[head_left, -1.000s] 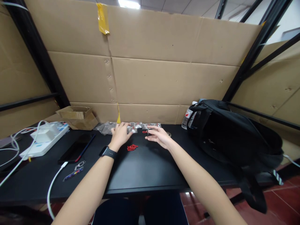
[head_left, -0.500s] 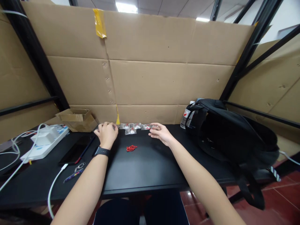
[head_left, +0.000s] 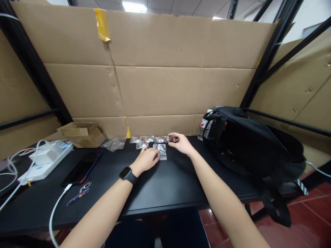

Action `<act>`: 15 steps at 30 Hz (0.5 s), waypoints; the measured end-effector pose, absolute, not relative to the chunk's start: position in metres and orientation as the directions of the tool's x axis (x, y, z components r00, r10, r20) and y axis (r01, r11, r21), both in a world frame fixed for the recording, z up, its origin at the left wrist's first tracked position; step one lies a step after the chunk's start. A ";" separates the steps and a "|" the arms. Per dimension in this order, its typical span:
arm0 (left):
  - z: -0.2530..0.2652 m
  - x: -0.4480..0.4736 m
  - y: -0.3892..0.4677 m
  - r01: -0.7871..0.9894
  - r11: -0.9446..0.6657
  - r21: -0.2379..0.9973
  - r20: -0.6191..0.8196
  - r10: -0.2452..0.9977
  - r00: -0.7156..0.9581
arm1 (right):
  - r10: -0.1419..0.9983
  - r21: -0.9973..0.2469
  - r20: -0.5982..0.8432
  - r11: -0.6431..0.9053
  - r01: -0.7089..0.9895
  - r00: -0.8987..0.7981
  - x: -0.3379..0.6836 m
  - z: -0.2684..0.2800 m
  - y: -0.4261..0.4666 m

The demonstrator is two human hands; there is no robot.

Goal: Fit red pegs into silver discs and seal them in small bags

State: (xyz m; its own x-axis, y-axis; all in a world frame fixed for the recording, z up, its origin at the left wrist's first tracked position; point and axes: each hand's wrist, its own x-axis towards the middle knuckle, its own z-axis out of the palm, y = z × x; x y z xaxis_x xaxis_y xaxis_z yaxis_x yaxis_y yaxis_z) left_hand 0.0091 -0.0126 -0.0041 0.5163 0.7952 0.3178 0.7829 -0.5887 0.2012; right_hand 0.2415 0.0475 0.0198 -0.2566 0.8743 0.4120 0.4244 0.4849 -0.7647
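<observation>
Low over the black table, my left hand (head_left: 148,159) has its fingers closed at the edge of a small clear plastic bag (head_left: 160,149). Red pieces that lay on the table before are hidden, probably by this hand. My right hand (head_left: 180,143) is curled at the right end of a row of small packets, its thumb and fingers round something dark and reddish that I cannot make out. Beside it lies a clear packet (head_left: 160,139) with something silvery and red inside. Several similar packets (head_left: 142,144) lie to the left, before the cardboard wall.
At left are a cardboard box (head_left: 84,135), an empty-looking plastic bag (head_left: 114,144), a white power strip (head_left: 49,162), a phone (head_left: 80,168) and a keychain (head_left: 79,196). A black backpack (head_left: 256,155) and a water bottle (head_left: 203,128) stand at right.
My left hand has moved right and nearer, from the plastic bag by the box to the table's middle, with a small clear bag at its fingers. My right hand shifted slightly right, fingers more curled.
</observation>
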 end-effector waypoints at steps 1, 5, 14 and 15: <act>-0.005 0.009 -0.013 0.771 -0.600 0.212 0.296 0.792 0.534 | 0.857 -0.715 0.423 0.516 0.472 -0.296 0.244 0.020 0.047; -0.009 0.004 -0.010 0.710 -0.642 0.289 0.262 0.766 0.587 | 0.818 -0.573 0.365 0.573 0.586 -0.444 0.249 0.024 0.041; -0.003 0.000 -0.015 0.603 -0.694 0.393 0.189 0.703 0.686 | 0.834 -0.495 0.169 0.532 0.686 -0.525 0.249 0.028 0.033; -0.003 -0.001 -0.016 0.618 -0.677 0.399 0.166 0.716 0.678 | 0.832 -0.486 0.149 0.532 0.693 -0.535 0.250 0.030 0.031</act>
State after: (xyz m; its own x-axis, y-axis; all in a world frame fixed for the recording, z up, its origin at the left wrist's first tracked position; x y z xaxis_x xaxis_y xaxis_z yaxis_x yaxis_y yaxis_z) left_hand -0.0006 -0.0156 -0.0034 0.6776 0.7164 0.1661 0.6182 -0.6772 0.3990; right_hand 0.2496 0.0312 0.0297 -0.5346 0.8319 0.1488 0.6933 0.5324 -0.4857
